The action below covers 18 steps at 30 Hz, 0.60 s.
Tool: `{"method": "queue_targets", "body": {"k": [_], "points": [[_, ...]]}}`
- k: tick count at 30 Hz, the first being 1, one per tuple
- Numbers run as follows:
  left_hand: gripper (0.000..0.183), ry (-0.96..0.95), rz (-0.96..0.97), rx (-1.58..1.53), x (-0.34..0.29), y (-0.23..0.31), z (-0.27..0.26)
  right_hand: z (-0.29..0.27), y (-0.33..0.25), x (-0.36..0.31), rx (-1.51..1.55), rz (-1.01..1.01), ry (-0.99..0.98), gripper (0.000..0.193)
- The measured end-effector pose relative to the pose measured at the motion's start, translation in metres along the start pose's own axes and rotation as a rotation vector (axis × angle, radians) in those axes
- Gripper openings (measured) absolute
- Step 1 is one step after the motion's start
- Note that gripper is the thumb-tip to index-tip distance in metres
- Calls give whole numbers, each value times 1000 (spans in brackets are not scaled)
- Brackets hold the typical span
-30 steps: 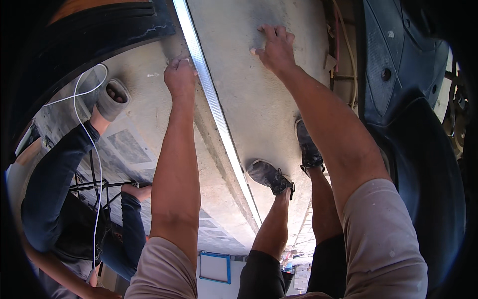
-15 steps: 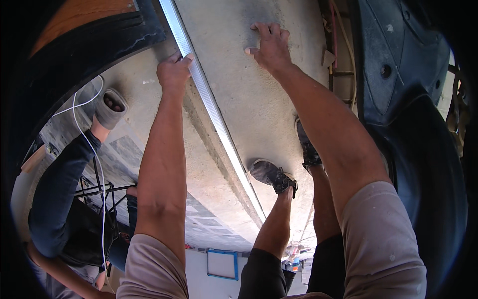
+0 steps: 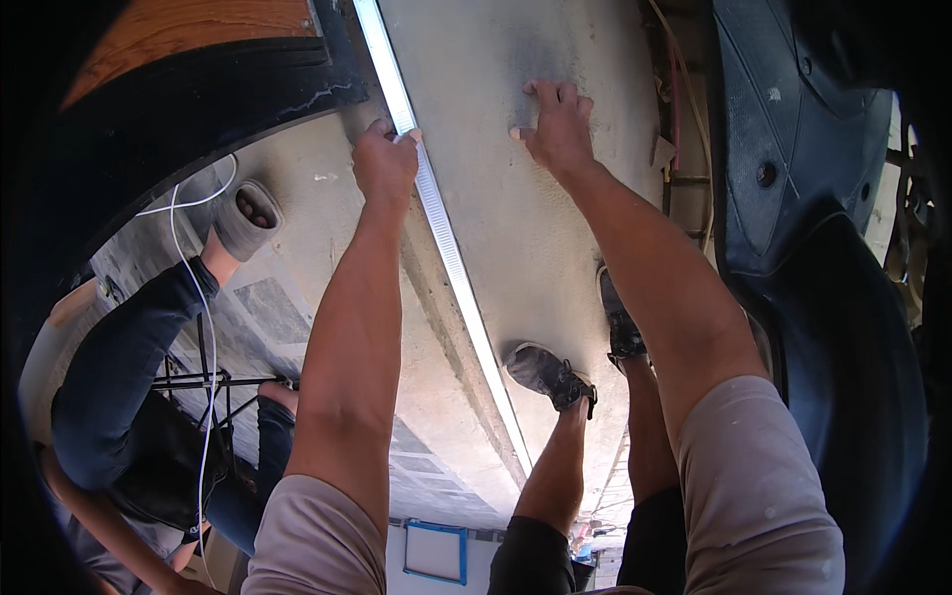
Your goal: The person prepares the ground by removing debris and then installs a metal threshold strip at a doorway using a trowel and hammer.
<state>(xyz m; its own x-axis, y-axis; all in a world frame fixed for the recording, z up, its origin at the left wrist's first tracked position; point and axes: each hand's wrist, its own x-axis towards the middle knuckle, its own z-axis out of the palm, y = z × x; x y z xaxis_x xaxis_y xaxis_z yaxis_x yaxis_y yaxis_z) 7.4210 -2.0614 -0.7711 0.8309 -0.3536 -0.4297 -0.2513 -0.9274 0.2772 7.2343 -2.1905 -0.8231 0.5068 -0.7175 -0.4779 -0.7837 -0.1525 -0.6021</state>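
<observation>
A long, narrow, shiny strip [image 3: 447, 243] with fine cross ridges, metal by its look, runs slantwise over the concrete floor [image 3: 466, 119]. My left hand [image 3: 387, 164] is closed at its left edge. The thumb lies on the strip's top face and the curled fingers are on the left side, partly hidden. To the right of the strip, my right hand [image 3: 561, 127] is stretched out above or against the concrete, fingers apart and bent, with nothing in it. From this view I cannot tell if its fingertips touch the floor.
A large dark plastic body [image 3: 793, 149] stands at the right. At upper left are a black curved edge [image 3: 198, 119] and a wooden panel [image 3: 208, 35]. A seated person [image 3: 119, 367] is at the left beside a white cable [image 3: 204, 347]. My shoe [image 3: 547, 372] is near the strip.
The whole view has shifted, so strip, floor and both hands appear a little farther right and lower. The left hand stays on the strip; the right hand stays spread.
</observation>
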Motion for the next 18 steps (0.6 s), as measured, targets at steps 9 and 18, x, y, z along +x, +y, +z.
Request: {"method": "queue_targets", "body": {"k": [9, 18], "points": [[32, -5, -34, 51, 3, -1, 0, 9, -1, -11, -73, -94, 48, 66], [32, -34, 53, -73, 5, -6, -8, 7, 0, -8, -101, -98, 32, 66]]}}
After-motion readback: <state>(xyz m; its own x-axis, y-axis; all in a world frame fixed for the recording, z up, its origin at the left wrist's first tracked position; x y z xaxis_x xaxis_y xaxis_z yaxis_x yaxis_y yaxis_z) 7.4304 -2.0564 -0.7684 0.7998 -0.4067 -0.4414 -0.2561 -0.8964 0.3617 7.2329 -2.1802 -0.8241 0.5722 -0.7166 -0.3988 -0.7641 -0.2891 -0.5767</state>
